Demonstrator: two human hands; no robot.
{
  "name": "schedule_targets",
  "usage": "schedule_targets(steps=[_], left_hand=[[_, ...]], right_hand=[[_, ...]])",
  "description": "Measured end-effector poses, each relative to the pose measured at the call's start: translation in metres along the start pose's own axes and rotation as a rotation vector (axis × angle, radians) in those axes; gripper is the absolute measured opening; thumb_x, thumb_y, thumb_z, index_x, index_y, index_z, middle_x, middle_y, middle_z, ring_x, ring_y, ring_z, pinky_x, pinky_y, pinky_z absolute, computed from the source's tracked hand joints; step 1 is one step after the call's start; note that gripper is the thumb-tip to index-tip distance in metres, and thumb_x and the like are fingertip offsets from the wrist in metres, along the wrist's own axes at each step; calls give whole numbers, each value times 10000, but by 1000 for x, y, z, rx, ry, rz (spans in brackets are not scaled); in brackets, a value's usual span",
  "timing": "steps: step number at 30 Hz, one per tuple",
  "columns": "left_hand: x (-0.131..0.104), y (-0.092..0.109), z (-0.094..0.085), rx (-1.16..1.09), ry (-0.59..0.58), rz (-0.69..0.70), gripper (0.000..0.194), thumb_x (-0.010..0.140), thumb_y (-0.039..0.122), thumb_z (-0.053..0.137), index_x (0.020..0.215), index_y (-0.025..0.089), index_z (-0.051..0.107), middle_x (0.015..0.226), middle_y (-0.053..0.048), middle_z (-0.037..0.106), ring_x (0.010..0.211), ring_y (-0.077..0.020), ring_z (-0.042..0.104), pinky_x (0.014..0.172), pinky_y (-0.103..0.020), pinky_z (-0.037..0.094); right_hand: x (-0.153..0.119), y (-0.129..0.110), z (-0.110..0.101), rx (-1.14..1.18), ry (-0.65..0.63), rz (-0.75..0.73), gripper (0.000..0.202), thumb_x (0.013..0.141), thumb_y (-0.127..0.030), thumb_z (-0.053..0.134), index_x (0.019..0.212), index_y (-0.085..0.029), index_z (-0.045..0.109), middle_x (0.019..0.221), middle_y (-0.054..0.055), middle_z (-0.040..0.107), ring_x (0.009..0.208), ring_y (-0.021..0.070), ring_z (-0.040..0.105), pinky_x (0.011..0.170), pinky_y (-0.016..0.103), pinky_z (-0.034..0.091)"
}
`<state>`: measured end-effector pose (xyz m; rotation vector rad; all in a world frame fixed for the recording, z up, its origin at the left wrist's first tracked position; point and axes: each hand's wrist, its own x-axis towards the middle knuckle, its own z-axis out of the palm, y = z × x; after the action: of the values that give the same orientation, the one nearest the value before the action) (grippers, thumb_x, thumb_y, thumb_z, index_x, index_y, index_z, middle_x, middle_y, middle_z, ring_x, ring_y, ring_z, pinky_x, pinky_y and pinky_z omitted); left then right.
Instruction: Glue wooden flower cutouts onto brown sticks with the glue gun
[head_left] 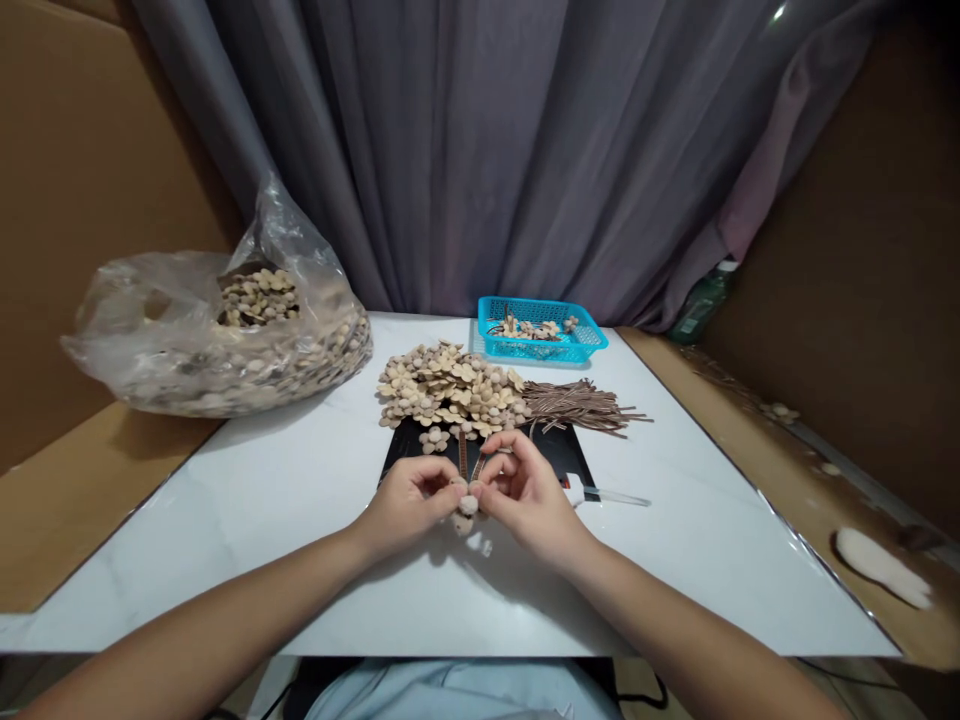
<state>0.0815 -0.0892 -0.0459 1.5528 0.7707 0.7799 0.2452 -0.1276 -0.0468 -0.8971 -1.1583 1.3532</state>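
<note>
Between both hands, over the front middle of the table, is a beige fuzzy flower piece (468, 507) with brown stitched strips (463, 456) rising from it. My left hand (416, 500) pinches the flower's left side between thumb and forefinger. From the right, my right hand (525, 490) pinches its other side, close to a strip. Just beyond the fingers lies a heap of similar flower pieces (450, 390), partly on a black mat (405, 445). Beside the heap is a bundle of brown strips (581, 405). The hidden fingertips leave the flower's back out of sight.
A clear plastic bag (225, 350) full of flower pieces stands at the left. A blue basket (540, 348) with pieces is at the back. A white glue gun (574, 489) with a clear stick lies right of my hand. Cardboard walls (847, 300) flank the white table (675, 570).
</note>
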Motion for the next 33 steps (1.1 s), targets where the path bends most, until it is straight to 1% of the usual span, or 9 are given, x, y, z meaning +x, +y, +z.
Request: schedule_targets(steps=[6, 9, 13, 15, 17, 19, 22, 27, 33], left_hand=[[1, -3, -1, 69, 24, 27, 284, 816, 359, 614, 653, 132, 566, 563, -5, 605, 526, -117, 560, 521, -227, 451], [-3, -3, -2, 176, 87, 127, 293, 847, 365, 583, 662, 138, 572, 583, -11, 603, 531, -117, 559, 511, -226, 452], [-5, -1, -8, 445, 205, 668, 112, 838, 245, 615, 771, 159, 643, 665, -35, 644, 618, -140, 591, 589, -259, 490], [-5, 0, -12, 522, 209, 962, 80, 816, 170, 638, 894, 175, 658, 710, -39, 660, 671, -148, 604, 629, -271, 505], [-6, 2, -16, 589, 208, 1115, 148, 820, 133, 629, 957, 180, 657, 732, -38, 656, 706, -146, 602, 641, -268, 517], [-7, 4, -20, 654, 212, 1181, 135, 827, 124, 621, 943, 180, 666, 746, -37, 651, 732, -144, 598, 647, -260, 530], [-10, 6, -25, 720, 174, 1269, 117, 809, 111, 642, 896, 181, 675, 764, -33, 665, 770, -146, 615, 659, -255, 549], [-13, 14, -28, 827, 98, 1349, 117, 765, 91, 681, 800, 203, 670, 752, 0, 682, 740, -129, 638, 657, -244, 570], [-15, 19, -26, 839, 83, 1339, 107, 782, 116, 668, 767, 221, 657, 728, -6, 697, 710, -133, 646, 636, -259, 583]], right_hand=[[1, 1, -1, -32, -28, -4, 375, 749, -225, 705, 986, -233, 414, 703, -72, 567, 532, 69, 522, 526, 189, 402], [-1, 0, -2, -26, -91, -22, 340, 804, -238, 657, 1029, -243, 402, 761, -55, 560, 589, 78, 565, 564, 207, 453], [-5, -7, -7, -274, -131, -298, 313, 857, -187, 600, 1117, -245, 438, 864, 9, 623, 779, 130, 644, 694, 267, 529], [-7, -10, -10, -498, -145, -581, 283, 863, -141, 587, 1117, -230, 499, 911, 49, 660, 837, 152, 655, 739, 294, 542], [-8, -13, -13, -697, -154, -871, 252, 858, -110, 586, 1090, -206, 563, 915, 79, 684, 871, 178, 656, 763, 324, 546], [-8, -16, -15, -849, -147, -1086, 233, 840, -102, 606, 1058, -184, 611, 888, 95, 703, 889, 206, 653, 743, 341, 547], [-8, -21, -18, -987, -165, -1244, 211, 826, -117, 618, 1021, -187, 655, 859, 87, 721, 865, 225, 657, 664, 341, 542], [-8, -25, -19, -1020, -229, -1273, 214, 810, -129, 621, 942, -284, 686, 851, 42, 718, 787, 203, 659, 593, 324, 524], [-7, -24, -15, -1092, -168, -1392, 173, 776, -119, 664, 781, -289, 691, 749, 17, 690, 682, 170, 623, 525, 295, 493]])
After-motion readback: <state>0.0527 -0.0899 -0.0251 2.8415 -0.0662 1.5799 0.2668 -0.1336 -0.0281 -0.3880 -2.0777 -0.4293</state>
